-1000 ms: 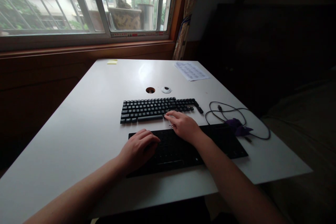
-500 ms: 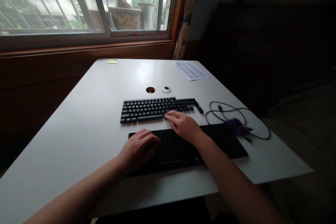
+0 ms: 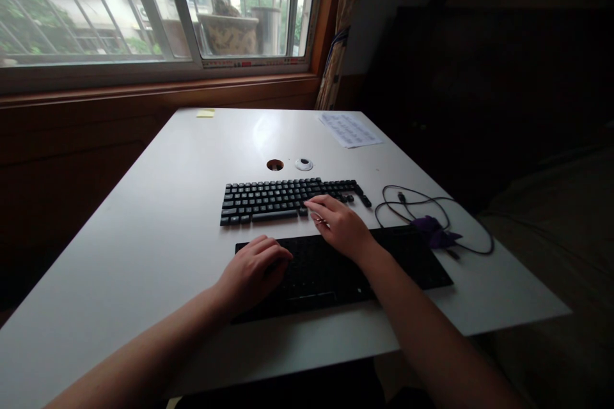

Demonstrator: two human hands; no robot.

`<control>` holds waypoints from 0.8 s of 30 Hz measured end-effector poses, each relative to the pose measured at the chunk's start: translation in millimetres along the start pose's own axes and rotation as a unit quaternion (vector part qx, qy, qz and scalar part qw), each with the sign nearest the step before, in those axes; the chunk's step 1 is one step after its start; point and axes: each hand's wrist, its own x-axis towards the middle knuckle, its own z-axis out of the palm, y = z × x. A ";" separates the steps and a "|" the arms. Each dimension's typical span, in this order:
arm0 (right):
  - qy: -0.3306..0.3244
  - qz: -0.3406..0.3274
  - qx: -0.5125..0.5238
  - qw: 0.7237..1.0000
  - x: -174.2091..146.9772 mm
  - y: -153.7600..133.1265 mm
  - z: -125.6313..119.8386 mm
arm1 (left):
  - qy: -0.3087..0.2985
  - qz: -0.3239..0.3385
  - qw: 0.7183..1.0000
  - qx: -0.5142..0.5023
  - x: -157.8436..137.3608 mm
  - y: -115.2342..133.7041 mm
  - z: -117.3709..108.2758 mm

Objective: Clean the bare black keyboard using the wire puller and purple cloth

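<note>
A black keyboard (image 3: pixel 407 262) lies near the front of the white table (image 3: pixel 158 204), its top too dark to make out single keys. On its left end rests my left hand (image 3: pixel 256 268), fingers curled down over it. Beyond it, black keycaps (image 3: pixel 268 195) lie loose in rows like a keyboard layout, with a long space bar keycap (image 3: pixel 274 215) in the front row. My right hand (image 3: pixel 338 220) hovers at the right part of these rows, fingertips drawn together at the keycaps. A small shiny metal thing (image 3: pixel 321 221) shows under its fingers; its kind is unclear.
Right of the keyboard lie a looped black cable (image 3: pixel 432 199) and a crumpled purple cloth (image 3: pixel 434 232). Behind the keycaps are a round hole (image 3: pixel 275 165) and a white ring-shaped cover (image 3: pixel 304 165). Printed paper (image 3: pixel 352 130) and a yellow sticky note (image 3: pixel 205 113) lie farther back.
My right hand has shifted slightly right and away from me, uncovering a keycap beside the space bar's right end. My left hand stays where it was.
</note>
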 end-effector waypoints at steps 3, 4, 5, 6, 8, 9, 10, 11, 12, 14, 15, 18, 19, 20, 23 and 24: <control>0.064 0.008 0.035 0.997 3.8 -3.7 -18.0 | -0.001 -0.002 1.000 -0.001 -0.6 0.5 -0.6; 0.082 0.016 0.047 0.995 4.5 -5.6 -26.8 | -0.001 -0.002 1.000 0.000 -0.8 0.7 -0.8; 0.096 0.027 0.059 0.993 4.5 -8.0 -36.8 | -0.002 -0.002 1.000 0.000 -1.0 0.8 -0.8; 0.110 0.037 0.071 0.991 3.4 -10.8 -47.5 | -0.004 -0.001 1.000 0.001 -1.2 0.9 -0.8; 0.136 0.076 0.093 0.983 -2.6 -17.8 -68.9 | -0.005 0.003 1.000 0.002 -1.4 0.9 -0.6; 0.145 0.096 0.102 0.979 -7.8 -21.6 -78.5 | -0.006 0.004 1.000 0.002 -1.4 0.8 -0.4; 0.154 0.112 0.105 0.976 -14.6 -25.5 -86.7 | -0.007 0.005 1.000 0.002 -1.4 0.7 -0.3; 0.157 0.128 0.103 0.974 -22.8 -29.3 -93.1 | -0.007 0.006 1.000 0.001 -1.4 0.6 -0.2; 0.159 0.147 0.094 0.972 -32.2 -32.9 -97.4 | -0.007 0.007 1.000 0.001 -1.3 0.6 -0.1; 0.142 0.193 0.081 0.967 -52.9 -39.2 -100.1 | -0.007 0.011 1.000 0.001 -0.8 0.9 -0.3; 0.133 0.216 0.083 0.964 -63.3 -41.8 -99.0 | -0.006 0.013 1.000 0.001 -0.5 1.2 -0.5; 0.101 0.249 0.076 0.960 -90.0 -48.0 -90.3 | -0.005 0.014 1.000 0.005 0.2 2.1 -1.0; 0.097 0.248 0.067 0.962 -96.6 -49.7 -86.9 | -0.005 0.014 1.000 0.006 0.3 2.3 -1.0; 0.096 0.243 0.058 0.963 -101.9 -51.3 -83.6 | -0.004 0.015 1.000 0.008 0.1 2.4 -1.0; 0.098 0.228 0.032 0.968 -111.7 -56.4 -75.3 | -0.007 0.018 1.000 0.014 -0.7 2.0 -0.6; 0.099 0.222 0.021 0.970 -113.4 -58.4 -72.9 | -0.007 0.020 1.000 0.015 -0.9 1.8 -0.5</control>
